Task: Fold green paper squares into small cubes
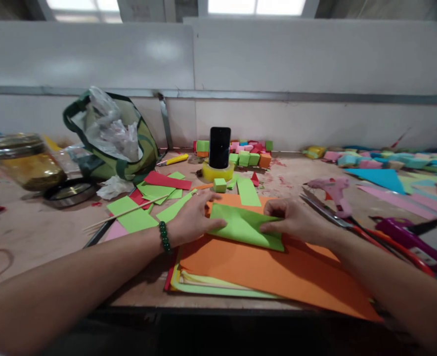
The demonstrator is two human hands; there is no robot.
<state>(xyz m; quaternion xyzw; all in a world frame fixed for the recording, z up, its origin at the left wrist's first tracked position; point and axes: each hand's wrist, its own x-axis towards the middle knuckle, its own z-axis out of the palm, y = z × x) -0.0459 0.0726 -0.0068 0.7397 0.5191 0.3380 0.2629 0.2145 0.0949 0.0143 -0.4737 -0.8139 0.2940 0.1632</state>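
Both my hands hold a piece of green paper [246, 225], bent along its length, above a stack of orange paper [278, 269]. My left hand [191, 217] grips its left end, thumb on the near face; a green bead bracelet is on that wrist. At the right end, my right hand [294, 220] pinches the paper between thumb and curled fingers. Just beyond the paper are a small green paper cube [220, 185] and a green paper strip [248, 192].
A phone [219, 147] stands in a yellow tape roll [218, 172], with several paper cubes behind. Scissors [326, 212], a pink glue gun [331, 193] and a purple glue gun [411, 242] lie right. Left are paper scraps [129, 215], a bag [118, 138] and a glass jar [23, 163].
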